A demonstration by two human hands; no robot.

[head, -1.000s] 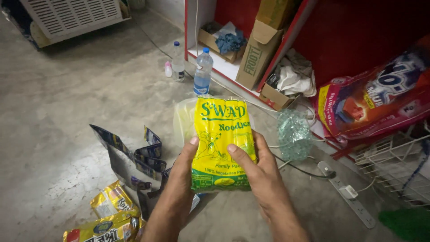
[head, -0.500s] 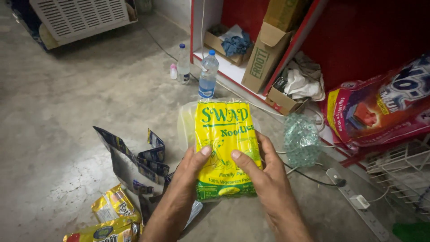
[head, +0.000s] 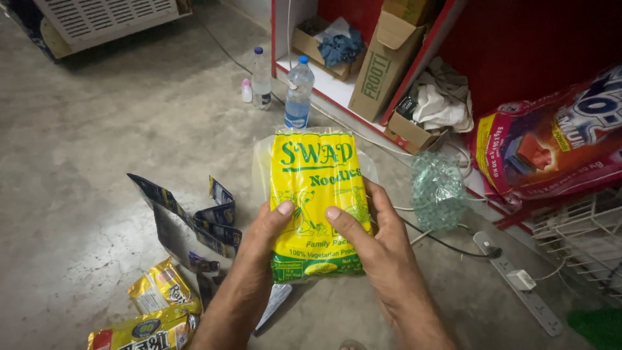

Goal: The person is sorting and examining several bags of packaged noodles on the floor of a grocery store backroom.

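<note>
Yellow, one noodle packet [head: 317,201] sits upright at centre, gripped by both hands: left hand [head: 262,236] at seven o'clock, right hand [head: 372,243] at five, thumbs across its front. Two plastic bottles [head: 299,100] stand at twelve o'clock. Two small yellow packets [head: 155,291] lie on the concrete floor [head: 84,155] at eight.

1. A grey concrete floor [head: 97,149] carries everything.
2. Two plastic water bottles [head: 299,91] stand upright on it near the red shelf unit.
3. Torn dark foil wrappers [head: 194,223] lie flat.
4. Small yellow snack packets [head: 159,288] lie beside them.
5. A white power strip [head: 518,282] lies at the right.
</note>
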